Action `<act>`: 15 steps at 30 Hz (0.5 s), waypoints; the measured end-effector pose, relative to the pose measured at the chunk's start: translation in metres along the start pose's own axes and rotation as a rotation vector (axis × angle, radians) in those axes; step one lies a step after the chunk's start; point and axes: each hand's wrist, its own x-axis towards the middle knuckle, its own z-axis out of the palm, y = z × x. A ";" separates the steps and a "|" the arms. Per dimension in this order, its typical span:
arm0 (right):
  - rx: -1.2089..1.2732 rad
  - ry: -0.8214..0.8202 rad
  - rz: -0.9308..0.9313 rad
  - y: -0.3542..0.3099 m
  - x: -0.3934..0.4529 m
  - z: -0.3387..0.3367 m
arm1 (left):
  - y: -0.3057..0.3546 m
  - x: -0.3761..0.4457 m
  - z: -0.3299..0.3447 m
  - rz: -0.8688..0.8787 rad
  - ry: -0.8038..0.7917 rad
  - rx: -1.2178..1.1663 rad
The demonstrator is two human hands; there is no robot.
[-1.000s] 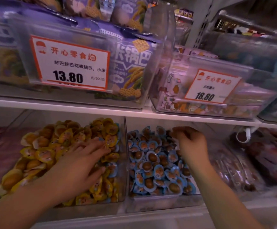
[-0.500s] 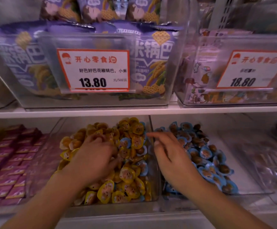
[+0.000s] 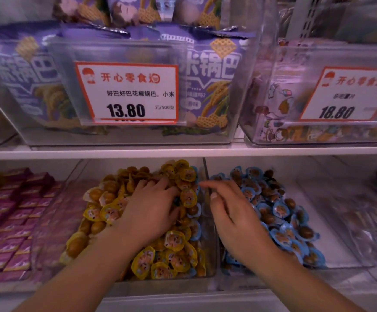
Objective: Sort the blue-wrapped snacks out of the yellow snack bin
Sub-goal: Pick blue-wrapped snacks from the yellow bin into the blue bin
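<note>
Left hand (image 3: 148, 212) has dug deeper into yellow snacks (image 3: 174, 255).

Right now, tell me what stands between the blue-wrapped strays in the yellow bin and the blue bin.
The clear wall shared by the yellow bin and the blue bin separates them; blue-wrapped strays lie against it and must be lifted over. The right hand hovers above it, the left hand rests on the yellow pile.

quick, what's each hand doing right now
Left hand: open, fingers spread on the yellow snacks.
Right hand: fingers loosely curled, holding nothing visible.
</note>
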 end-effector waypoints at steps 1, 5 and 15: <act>0.001 0.002 -0.003 0.000 0.000 0.000 | 0.001 0.000 -0.001 -0.026 -0.010 -0.007; 0.007 0.004 -0.005 -0.001 0.001 0.000 | -0.003 -0.002 -0.005 -0.191 -0.027 0.038; 0.010 -0.003 -0.011 0.000 0.000 -0.001 | 0.011 0.012 -0.020 -0.074 0.020 -0.202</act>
